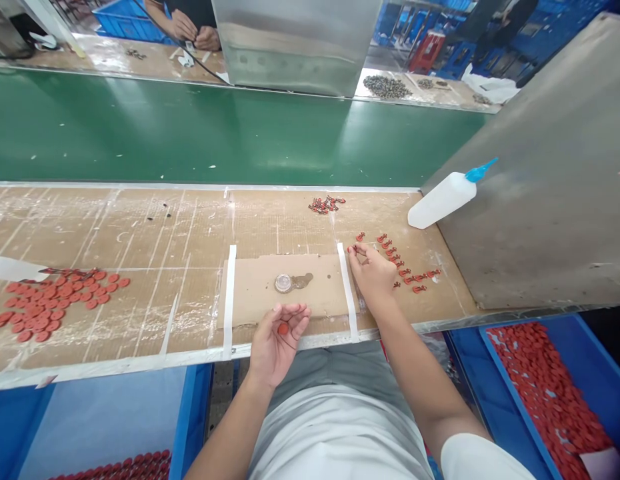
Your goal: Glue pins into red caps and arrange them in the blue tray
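Observation:
My left hand (277, 350) is turned palm up at the table's front edge, fingers half curled, with a small red disc (283, 329) resting in it. My right hand (373, 270) pinches a small red piece with a dark part (352, 249) between thumb and fingertips, just right of a white tape strip (347, 293). Around that hand lie small red discs with dark metal clips (394, 257), set out in a slanting row. Between the hands is a taped-down cardboard sheet (255, 300). On it sits a round, shallow metal cap (283, 283) beside a wet brown stain.
Many loose red discs (55, 297) lie at left beside a white nozzle. A small heap of red-and-dark parts (326, 205) lies farther back. A white squeeze bottle (443, 200) leans by a metal panel (545, 173). Beyond runs a green belt (190, 133); blue bins (597, 353) stand below.

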Available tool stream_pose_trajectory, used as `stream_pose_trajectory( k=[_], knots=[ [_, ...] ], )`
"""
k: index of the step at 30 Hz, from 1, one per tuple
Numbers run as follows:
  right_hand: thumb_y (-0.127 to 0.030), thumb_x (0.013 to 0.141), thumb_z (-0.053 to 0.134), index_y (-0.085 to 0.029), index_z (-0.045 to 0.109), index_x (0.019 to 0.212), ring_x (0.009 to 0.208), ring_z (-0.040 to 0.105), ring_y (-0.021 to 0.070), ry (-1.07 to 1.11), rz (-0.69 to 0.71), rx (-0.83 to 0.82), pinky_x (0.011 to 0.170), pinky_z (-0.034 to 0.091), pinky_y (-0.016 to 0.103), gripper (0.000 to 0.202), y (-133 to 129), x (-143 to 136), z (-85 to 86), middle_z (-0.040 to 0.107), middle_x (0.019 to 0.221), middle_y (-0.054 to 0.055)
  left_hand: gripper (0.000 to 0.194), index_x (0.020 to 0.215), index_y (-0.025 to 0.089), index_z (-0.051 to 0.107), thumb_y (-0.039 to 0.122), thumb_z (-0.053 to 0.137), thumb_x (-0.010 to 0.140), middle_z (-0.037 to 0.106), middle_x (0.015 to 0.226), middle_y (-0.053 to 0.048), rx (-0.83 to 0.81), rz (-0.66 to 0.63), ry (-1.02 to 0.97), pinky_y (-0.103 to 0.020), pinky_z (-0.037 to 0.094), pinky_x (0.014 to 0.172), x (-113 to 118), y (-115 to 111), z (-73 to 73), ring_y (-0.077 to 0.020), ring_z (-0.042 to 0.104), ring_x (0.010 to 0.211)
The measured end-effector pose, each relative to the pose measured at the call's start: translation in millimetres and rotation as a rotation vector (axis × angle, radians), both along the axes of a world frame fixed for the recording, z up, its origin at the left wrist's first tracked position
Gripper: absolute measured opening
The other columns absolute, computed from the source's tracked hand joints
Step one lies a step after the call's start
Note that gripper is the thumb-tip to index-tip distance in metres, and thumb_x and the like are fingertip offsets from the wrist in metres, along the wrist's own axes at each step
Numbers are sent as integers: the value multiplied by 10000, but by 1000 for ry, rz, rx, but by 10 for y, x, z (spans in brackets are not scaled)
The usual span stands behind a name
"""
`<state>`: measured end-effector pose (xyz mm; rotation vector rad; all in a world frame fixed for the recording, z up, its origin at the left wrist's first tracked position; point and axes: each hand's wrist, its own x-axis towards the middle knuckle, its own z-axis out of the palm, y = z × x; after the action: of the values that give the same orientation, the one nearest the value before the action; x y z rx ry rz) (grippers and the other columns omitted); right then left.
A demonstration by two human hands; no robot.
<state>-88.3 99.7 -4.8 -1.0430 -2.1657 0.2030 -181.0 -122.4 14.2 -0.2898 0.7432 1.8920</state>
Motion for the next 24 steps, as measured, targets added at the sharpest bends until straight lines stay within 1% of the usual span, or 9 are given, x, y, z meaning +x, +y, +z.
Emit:
stream_pose_trajectory(
  k=[3, 7, 11, 15, 19, 20, 22, 24],
  knots=[
    [-349, 881, 518, -189, 664, 1057, 844, 708, 196, -88, -44, -54, 766, 523, 293, 280, 68, -21, -52, 742, 969, 57, 247, 828, 79, 731, 228, 536, 850, 744, 879, -104, 19, -11, -9, -248, 572, 800, -5, -8, -1, -187, 697, 876],
    [-331, 887, 491, -181, 653, 1081, 869, 700, 222, -191, -70, -95, 787, 508, 318, 294, 85, -25, -55, 737, 977, 73, 248, 837, 77, 732, 219, 529, 844, 744, 884, -108, 35, -22, -16, -250, 571, 798, -4, -17, 0, -189, 697, 875],
    [-327, 893, 472, -179, 642, 1104, 855, 698, 229, -247, -94, -104, 774, 500, 320, 310, 67, -31, -39, 737, 964, 86, 232, 846, 76, 731, 209, 541, 832, 743, 883, -109, 42, -23, -20, -251, 569, 800, -4, -35, -2, -189, 696, 876],
    [-328, 890, 469, -159, 634, 1135, 853, 691, 231, -273, -97, -76, 769, 494, 317, 341, 55, -41, -35, 733, 964, 106, 225, 847, 74, 731, 197, 544, 827, 742, 888, -110, 40, -18, -21, -251, 568, 804, -15, -57, -2, -191, 695, 884],
    [-346, 878, 487, -154, 625, 1156, 850, 683, 226, -234, -96, 7, 745, 490, 311, 366, 44, -33, -27, 728, 976, 107, 243, 847, 70, 729, 195, 522, 836, 742, 890, -112, 44, -17, -23, -256, 564, 812, -30, -61, 2, -193, 693, 889],
    [-355, 877, 490, -158, 625, 1158, 825, 683, 222, -214, -97, 33, 724, 489, 308, 368, 36, -26, -17, 731, 948, 102, 255, 853, 66, 728, 200, 512, 841, 741, 896, -116, 49, -15, -23, -260, 562, 817, -33, -58, 6, -197, 692, 895],
    [-357, 876, 502, -165, 629, 1155, 738, 678, 203, -157, -72, 91, 677, 481, 295, 362, 0, -5, 22, 733, 829, 80, 290, 891, 56, 722, 226, 489, 852, 735, 936, -132, 67, -10, -24, -277, 552, 844, -39, -47, 21, -211, 683, 937],
    [-324, 870, 531, -171, 647, 1124, 643, 656, 167, -72, 22, 144, 645, 471, 275, 319, -84, 25, 92, 713, 709, 48, 346, 971, 46, 704, 274, 466, 865, 715, 1024, -155, 103, -3, -25, -305, 526, 900, -45, -31, 46, -237, 652, 1026]
  ],
)
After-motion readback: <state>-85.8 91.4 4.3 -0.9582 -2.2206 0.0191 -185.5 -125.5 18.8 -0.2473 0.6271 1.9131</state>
